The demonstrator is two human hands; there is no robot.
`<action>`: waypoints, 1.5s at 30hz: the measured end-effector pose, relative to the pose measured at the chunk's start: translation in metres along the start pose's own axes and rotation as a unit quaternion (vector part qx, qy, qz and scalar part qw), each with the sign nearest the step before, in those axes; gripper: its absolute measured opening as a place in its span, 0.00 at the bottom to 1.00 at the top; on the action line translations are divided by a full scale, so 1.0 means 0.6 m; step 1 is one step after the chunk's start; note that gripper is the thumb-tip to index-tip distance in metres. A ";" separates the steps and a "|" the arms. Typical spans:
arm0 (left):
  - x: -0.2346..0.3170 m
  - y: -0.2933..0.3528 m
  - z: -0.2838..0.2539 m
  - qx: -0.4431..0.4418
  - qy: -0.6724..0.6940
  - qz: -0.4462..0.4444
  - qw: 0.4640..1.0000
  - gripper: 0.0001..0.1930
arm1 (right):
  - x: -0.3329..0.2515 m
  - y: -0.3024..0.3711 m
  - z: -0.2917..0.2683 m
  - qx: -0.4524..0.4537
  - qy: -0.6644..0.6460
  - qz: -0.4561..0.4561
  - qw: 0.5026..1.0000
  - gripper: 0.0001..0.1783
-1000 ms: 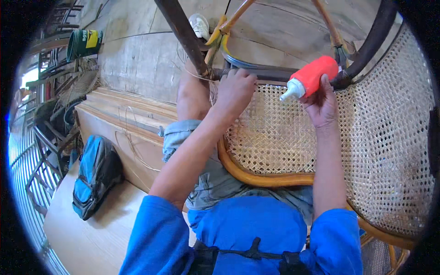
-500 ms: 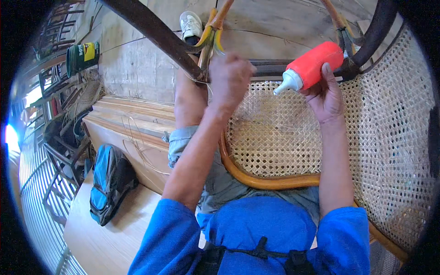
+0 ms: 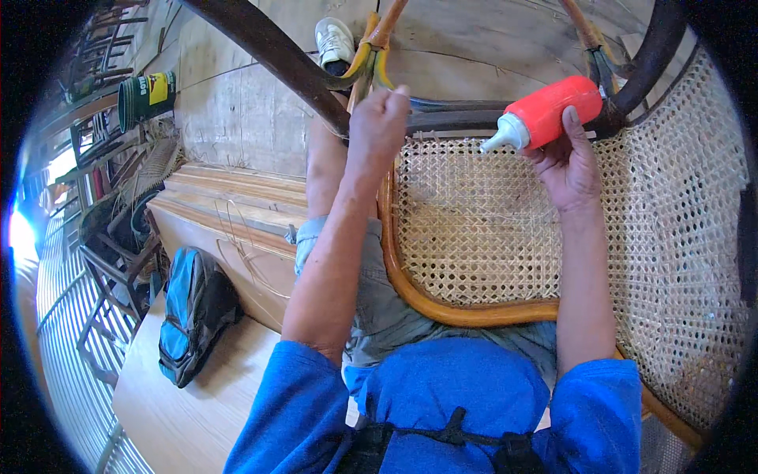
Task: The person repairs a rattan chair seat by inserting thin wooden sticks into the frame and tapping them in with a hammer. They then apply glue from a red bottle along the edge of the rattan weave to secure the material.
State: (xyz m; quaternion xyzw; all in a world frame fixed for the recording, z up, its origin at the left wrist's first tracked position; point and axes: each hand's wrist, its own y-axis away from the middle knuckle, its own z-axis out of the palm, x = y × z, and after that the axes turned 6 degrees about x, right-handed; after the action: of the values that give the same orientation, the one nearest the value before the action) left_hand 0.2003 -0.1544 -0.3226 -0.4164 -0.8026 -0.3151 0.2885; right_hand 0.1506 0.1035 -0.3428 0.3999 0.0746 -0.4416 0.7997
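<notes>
My right hand is wrapped round a red squeeze bottle with a pale nozzle, which points left and a little down. Below the bottle lies the woven cane seat of a chair, bordered by a curved wooden rim. My left hand is closed beside the joint where a dark chair rail meets a lighter, bound leg. Whatever its fingers may hold is hidden.
A woven cane back panel rises on the right. To the left are stacked wooden boards, a blue and black backpack on a pale board, and a dark green bucket. Chair frames crowd the far left.
My left hand has moved a little left and down, away from over the seat toward the chair joint. My right hand still holds the bottle, slightly farther right in the picture.
</notes>
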 end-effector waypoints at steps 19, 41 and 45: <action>-0.014 -0.011 -0.032 0.098 0.031 0.060 0.993 0.06 | -0.003 0.004 0.010 -0.004 0.034 -0.010 0.999 0.27; -0.001 -0.009 -0.051 -0.191 0.804 -0.175 0.535 0.04 | 0.012 -0.001 -0.002 -0.008 0.007 0.038 0.999 0.29; 0.002 -0.016 -0.043 -0.283 0.836 -0.144 0.446 0.08 | 0.009 0.002 -0.001 -0.006 0.004 0.043 0.999 0.30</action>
State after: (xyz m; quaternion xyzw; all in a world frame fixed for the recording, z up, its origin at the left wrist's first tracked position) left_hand 0.1967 -0.1775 -0.3082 0.1118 -0.0879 -0.7579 0.6367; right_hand 0.1549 0.1010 -0.3451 0.4001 0.0633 -0.4045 0.8199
